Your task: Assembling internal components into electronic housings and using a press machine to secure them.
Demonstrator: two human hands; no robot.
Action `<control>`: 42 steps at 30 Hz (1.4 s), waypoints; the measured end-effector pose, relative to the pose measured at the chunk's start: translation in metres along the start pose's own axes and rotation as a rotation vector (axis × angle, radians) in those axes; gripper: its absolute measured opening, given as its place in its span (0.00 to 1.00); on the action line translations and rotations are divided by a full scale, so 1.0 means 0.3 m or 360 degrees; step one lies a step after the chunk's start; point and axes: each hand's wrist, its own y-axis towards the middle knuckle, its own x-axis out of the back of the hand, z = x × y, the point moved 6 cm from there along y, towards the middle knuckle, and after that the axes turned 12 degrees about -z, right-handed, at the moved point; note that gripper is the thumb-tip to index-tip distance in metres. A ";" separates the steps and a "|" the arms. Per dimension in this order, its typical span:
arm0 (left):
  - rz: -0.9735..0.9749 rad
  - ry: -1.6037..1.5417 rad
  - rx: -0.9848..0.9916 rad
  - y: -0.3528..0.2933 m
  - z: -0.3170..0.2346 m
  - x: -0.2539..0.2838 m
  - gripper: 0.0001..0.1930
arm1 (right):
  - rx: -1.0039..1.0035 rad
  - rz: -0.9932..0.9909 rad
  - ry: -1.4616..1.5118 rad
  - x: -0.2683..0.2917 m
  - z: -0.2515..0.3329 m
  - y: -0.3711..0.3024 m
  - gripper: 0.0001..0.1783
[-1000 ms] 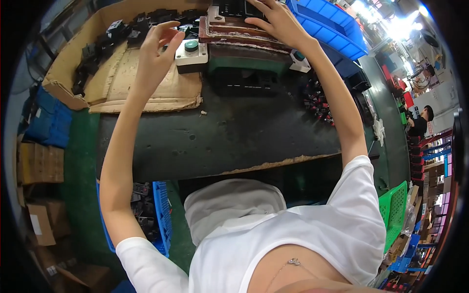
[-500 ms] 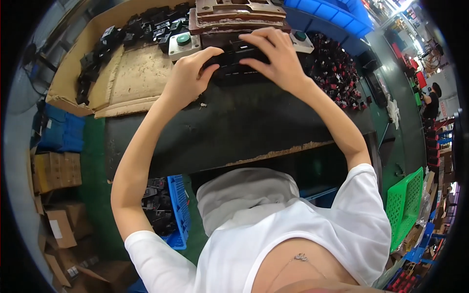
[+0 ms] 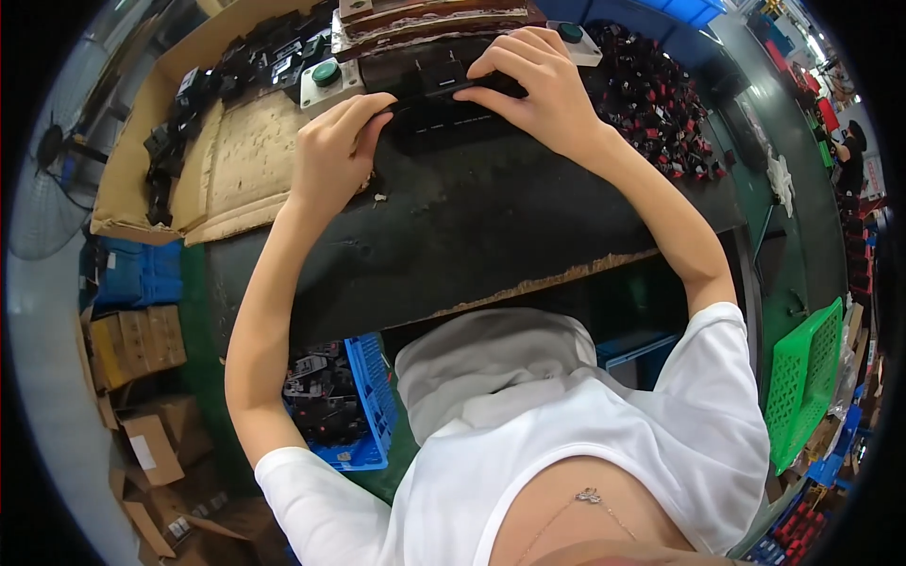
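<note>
A black plastic part (image 3: 441, 83) with a boxy raised middle spans the gap between my hands, low in front of the brown press-like fixture (image 3: 425, 36). My left hand (image 3: 332, 146) pinches its left end between thumb and fingers. At its right end, my right hand (image 3: 538, 90) grips it with the thumb below and the fingers curled above. Beneath it lies a black base, dark on dark, so I cannot tell whether the part touches it. Two green push buttons flank the fixture, the left button (image 3: 326, 74) near my left fingers and the right button (image 3: 570, 33) beyond my right hand.
A cardboard box (image 3: 250, 156) with several black parts stands at the left. Many small black and red pieces (image 3: 651, 104) are heaped at the right. The black worktable (image 3: 472, 226) has a chipped front edge. A blue crate (image 3: 373, 396) of parts sits below; a green basket (image 3: 802, 387) stands right.
My left thumb and fingers have closed onto the black part's left end. My right hand has closed on its other end. The whole view has shifted slightly.
</note>
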 end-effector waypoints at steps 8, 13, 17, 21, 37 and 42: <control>-0.0146 0.0160 -0.0394 0.020 -0.020 0.052 0.10 | 0.0077 -0.0110 -0.0023 0.052 0.030 0.056 0.12; -0.0198 0.0219 -0.0268 0.032 0.010 0.092 0.12 | -0.0204 -0.0040 0.0166 0.080 0.015 0.088 0.13; -0.0213 0.0195 -0.0192 0.038 0.012 0.096 0.10 | -0.0041 -0.0143 -0.0107 0.063 -0.001 0.062 0.11; -0.0241 0.0092 -0.0089 0.034 0.026 0.098 0.09 | -0.0051 -0.0130 -0.0101 0.069 -0.017 0.056 0.10; -0.0115 -0.0254 0.0304 0.028 0.073 0.098 0.17 | -0.1047 0.0123 0.0708 -0.001 -0.119 0.005 0.10; 0.0107 -0.1337 0.1384 0.019 0.055 0.039 0.22 | -0.1526 0.0323 0.1241 -0.031 -0.151 -0.045 0.10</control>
